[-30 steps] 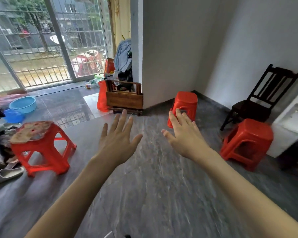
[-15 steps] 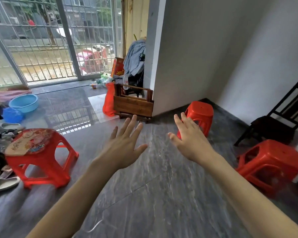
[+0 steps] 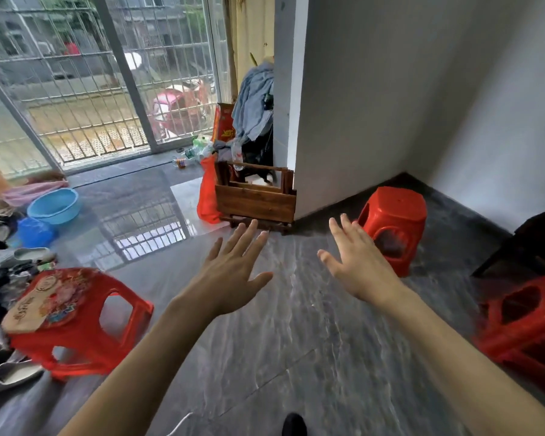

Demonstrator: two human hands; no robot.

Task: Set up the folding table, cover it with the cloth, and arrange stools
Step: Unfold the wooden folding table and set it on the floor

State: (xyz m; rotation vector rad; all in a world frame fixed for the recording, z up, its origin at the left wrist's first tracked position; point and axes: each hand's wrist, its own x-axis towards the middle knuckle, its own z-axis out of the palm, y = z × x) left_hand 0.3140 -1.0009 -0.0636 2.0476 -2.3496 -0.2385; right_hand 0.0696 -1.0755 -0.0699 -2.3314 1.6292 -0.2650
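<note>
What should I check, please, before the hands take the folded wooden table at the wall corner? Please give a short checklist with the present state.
1. Both hands free: ok. The left hand and right hand are open and hold nothing.
2. Folded wooden table within view and unobstructed in front: ok. Bare grey floor lies between it and the hands.
3. Hands touching the table: not ok, not yet reached.
4. Space at its sides: not ok. An orange bag leans at its left and a red stool stands to its right.
5. Items resting inside the folded frame: cannot tell.
6. Tablecloth located: cannot tell.
</note>
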